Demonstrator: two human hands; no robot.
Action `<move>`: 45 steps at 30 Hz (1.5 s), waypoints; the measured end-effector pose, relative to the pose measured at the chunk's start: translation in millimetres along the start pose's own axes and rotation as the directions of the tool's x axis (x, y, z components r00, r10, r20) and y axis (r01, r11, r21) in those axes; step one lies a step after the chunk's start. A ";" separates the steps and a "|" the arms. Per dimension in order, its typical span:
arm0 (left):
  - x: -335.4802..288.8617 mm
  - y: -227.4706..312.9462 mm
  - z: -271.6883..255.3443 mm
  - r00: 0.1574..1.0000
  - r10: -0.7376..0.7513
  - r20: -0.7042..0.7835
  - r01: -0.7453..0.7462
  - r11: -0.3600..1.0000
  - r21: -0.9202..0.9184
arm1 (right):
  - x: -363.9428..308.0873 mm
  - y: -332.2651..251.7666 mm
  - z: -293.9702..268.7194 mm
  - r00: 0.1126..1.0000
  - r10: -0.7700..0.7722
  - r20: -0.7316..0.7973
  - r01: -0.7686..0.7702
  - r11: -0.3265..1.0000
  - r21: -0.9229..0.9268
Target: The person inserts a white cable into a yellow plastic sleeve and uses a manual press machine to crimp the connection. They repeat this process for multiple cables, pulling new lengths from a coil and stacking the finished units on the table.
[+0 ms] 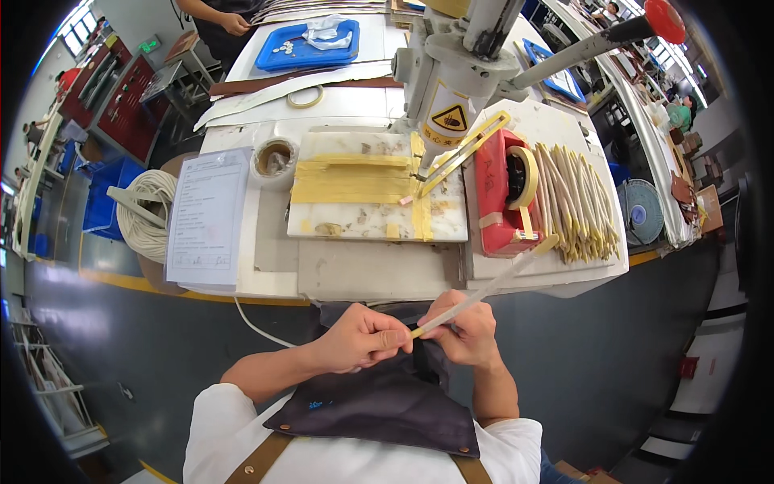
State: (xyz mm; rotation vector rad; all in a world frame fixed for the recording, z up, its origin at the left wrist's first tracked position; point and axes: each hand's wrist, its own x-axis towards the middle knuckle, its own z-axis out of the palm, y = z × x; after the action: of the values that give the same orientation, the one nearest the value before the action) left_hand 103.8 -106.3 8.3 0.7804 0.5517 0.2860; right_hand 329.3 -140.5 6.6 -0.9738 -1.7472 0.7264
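Observation:
A short length of white cord [509, 272] with yellow-taped ends slants up to the right in front of my apron. My left hand [353, 339] pinches its lower yellow end between thumb and fingers. Just beside it, my right hand [470, 327] is closed around the cord, fingers curled. The far yellow tip reaches the table's front edge. Beyond it lies a bundle of similar cut cords [571, 206] with yellow ends. A red tape dispenser [496, 189] with a roll of yellow tape [526, 179] stands left of that bundle.
A lever press [463, 77] stands over a white board [355, 222] with yellow tape strips. Left are a paper sheet [208, 214], a brown tape roll [274, 158] and a white cord coil [147, 210]. Behind are a blue tray [309, 44] and another person's hand [235, 24].

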 end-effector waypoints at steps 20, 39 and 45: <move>5.3 -16.8 15.2 0.460 0.871 0.173 -0.308 -0.026 0.951 | -31.0 18.7 41.1 0.906 0.404 -0.127 -0.222 0.707 0.672; -6.2 -5.9 -18.0 0.869 0.336 -0.364 -0.304 0.942 0.144 | 27.6 28.3 17.7 0.883 0.462 0.086 -0.388 0.613 0.688; -14.7 -0.9 -22.8 0.743 0.510 -0.433 -0.339 0.845 0.414 | 48.5 38.7 15.8 0.877 0.478 -0.048 -0.297 0.618 0.728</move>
State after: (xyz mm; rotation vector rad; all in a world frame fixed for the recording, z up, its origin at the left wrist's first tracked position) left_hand 78.8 -100.0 -0.2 1.1494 0.9544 0.8873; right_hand 315.4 -79.8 -8.3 -0.8426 -0.8827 1.3789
